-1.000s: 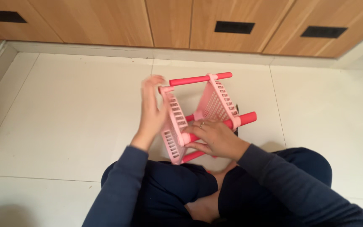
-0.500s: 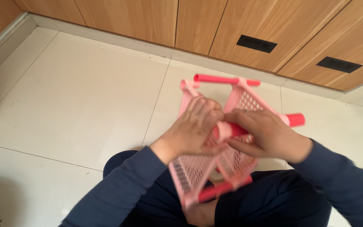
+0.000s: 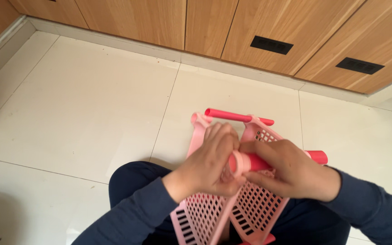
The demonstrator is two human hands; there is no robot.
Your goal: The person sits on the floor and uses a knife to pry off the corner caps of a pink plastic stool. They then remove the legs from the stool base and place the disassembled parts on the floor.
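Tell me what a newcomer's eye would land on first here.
The pink rack of perforated plastic panels joined by red tubes, low in the middle above the seated person's lap, draws the eye first. Both hands meet on it: the left hand cups the end of a red tube while the right hand wraps around that tube. Behind lie the pale floor tiles and wooden cabinet fronts with dark slots along the top.

bright, even daylight fills the scene, soft and diffuse. the glossy pale tiled floor (image 3: 91, 100) shows a mild sheen but no harsh glare. a soft dark shadow pools at the lower left corner. the wooden cabinet fronts (image 3: 205, 22) glow warm. the picture is sharp at centre, with straight lines bowing slightly toward the edges from the wide lens.
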